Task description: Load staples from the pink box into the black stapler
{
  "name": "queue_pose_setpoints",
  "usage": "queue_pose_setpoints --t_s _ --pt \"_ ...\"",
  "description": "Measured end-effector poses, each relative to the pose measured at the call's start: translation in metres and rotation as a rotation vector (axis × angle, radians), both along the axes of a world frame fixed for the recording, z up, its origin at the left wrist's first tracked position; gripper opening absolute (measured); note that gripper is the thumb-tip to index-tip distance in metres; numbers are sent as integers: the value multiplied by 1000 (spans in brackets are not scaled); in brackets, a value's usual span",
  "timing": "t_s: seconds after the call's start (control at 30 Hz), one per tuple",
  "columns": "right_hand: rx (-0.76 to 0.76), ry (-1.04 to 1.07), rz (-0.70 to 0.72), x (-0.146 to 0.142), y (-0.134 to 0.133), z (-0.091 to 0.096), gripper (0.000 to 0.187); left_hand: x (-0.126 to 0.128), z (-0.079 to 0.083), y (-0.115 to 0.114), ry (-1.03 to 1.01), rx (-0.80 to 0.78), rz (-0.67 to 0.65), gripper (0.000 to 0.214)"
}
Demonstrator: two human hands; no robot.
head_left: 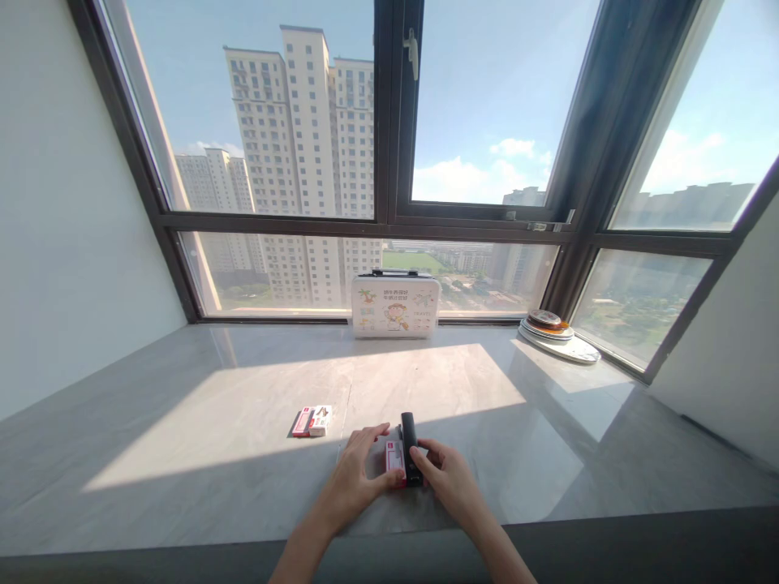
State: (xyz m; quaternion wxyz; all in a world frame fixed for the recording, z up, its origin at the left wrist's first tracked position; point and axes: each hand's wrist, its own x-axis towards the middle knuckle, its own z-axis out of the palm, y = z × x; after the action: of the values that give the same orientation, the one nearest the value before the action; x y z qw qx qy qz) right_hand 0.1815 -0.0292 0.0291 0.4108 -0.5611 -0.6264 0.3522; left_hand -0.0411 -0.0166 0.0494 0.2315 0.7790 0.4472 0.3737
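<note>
Head view, left end: what is found on the sill (182,470)?

— Left of its middle, a pair of small boxes (312,422) is seen, marked in red and white, touching each other and lit by the sun. They are set nearer to the front edge than to the window edge.

And next?

— The left hand (356,477) is met there, its thumb and forefinger held apart. The thumb is laid against the near end of a red-and-white box (394,459); whether that box is firmly gripped cannot be told.

What is placed behind, along the window edge?

— A white case (395,307) is stood upright there, near the middle of that edge. It is printed with a cartoon figure and topped by a dark handle.

Where is the black stapler (408,434) to be found?

— Near the front edge, just right of the red-and-white box, with its long side pointed toward the window. It is clasped by the right hand (450,478), the thumb being laid on its top and the fingers kept at its right side.

And farthest right?

— By the back right corner, a stack of round, flat pieces (560,342) is seen.
</note>
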Motion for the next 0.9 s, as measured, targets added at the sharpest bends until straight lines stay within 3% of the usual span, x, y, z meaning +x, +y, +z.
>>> queue_pose_setpoints --t_s 0.07,0.13,0.23,0.33,0.43,0.53,0.63,0.77,0.9 --pt "3 2 -12 0 1 -2 57 -25 3 10 -54 72 130 39" --pt "5 3 -14 0 1 -4 56 -62 4 25 -43 139 302 37" --pt "2 2 -13 0 1 -4 55 -122 -6 43 168 119 491 35" --pt "-2 1 -16 -1 0 -3 54 -163 -24 40 311 76 480 33" --pt "-6 1 -17 -1 -1 -1 55 -177 -40 16 297 64 402 29" --pt "-15 3 -14 -1 -2 -2 56 -173 -43 -11 219 9 336 32" --pt "-22 5 -12 -2 -1 -5 56 -154 -34 -25 148 -66 248 29" --pt "-21 8 -10 -3 0 -6 57 -106 -10 -21 11 -109 159 45" --pt "-14 -9 -34 -4 -3 1 59 -45 11 -6 -134 -30 77 56"
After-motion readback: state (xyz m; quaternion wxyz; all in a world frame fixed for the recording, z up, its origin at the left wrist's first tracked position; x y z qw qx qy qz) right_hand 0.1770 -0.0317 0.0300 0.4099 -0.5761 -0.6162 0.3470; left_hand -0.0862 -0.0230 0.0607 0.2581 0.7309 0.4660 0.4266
